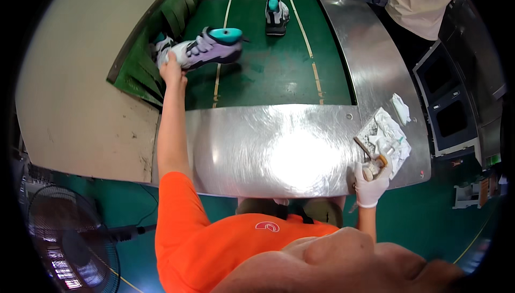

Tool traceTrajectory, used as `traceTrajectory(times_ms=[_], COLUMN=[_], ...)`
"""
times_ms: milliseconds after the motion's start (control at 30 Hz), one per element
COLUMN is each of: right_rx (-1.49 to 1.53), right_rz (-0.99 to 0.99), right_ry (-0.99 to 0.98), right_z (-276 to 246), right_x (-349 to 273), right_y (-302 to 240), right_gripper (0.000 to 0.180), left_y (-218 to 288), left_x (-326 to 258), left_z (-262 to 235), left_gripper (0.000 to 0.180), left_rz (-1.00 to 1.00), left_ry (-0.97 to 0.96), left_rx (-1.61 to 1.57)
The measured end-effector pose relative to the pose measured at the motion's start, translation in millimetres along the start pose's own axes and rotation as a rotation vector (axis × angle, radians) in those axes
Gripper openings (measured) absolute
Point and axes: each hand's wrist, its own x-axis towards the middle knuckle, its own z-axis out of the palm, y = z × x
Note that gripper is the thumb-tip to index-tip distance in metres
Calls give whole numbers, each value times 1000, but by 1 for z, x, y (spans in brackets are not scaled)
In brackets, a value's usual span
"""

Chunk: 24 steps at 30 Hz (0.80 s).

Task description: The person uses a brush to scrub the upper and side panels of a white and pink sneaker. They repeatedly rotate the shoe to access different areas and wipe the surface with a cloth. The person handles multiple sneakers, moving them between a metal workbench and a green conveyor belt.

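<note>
My left hand point(171, 72), bare and closed, grips the toe of a white and lilac sneaker point(206, 51) with a teal insole. The sneaker is tilted sideways over the green conveyor belt point(268, 73), its heel toward the right. Another pale shoe point(162, 45) shows partly behind my hand, at the flap curtain. In a white glove, my right hand point(373, 185) curls around a small tool with a yellow-brown part point(382, 160), above the right corner of the metal table; its exact kind is unclear. A thin dark stick point(362, 147) points out beside the fingers.
One more sneaker point(276, 16) stands at the belt's far end. Green flaps point(145, 62) hang along the left side. Crumpled white cloths point(394, 137) lie on the metal rim point(257, 148). A fan point(72, 239) stands lower left; a person point(421, 3) is at upper right.
</note>
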Motion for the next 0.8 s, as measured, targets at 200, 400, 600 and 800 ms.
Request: traceTrajectory(times_ms=[200, 400, 600, 800], right_rx=[91, 79, -15, 167], right_rz=[129, 188, 177, 336], right_ry=[6, -47, -142, -52], right_z=[-2, 0, -7, 0], right_x=[-4, -3, 2, -6], right_y=[0, 1, -4, 6], right_gripper=[63, 67, 68, 67], left_y=[-37, 16, 4, -78], left_x=[54, 59, 10, -5], left_z=[-34, 29, 273, 378], left_gripper=[52, 28, 65, 87], left_rz=[-448, 696, 754, 300], left_ry=[22, -117, -628, -512], left_rx=[258, 1886, 1434, 1475])
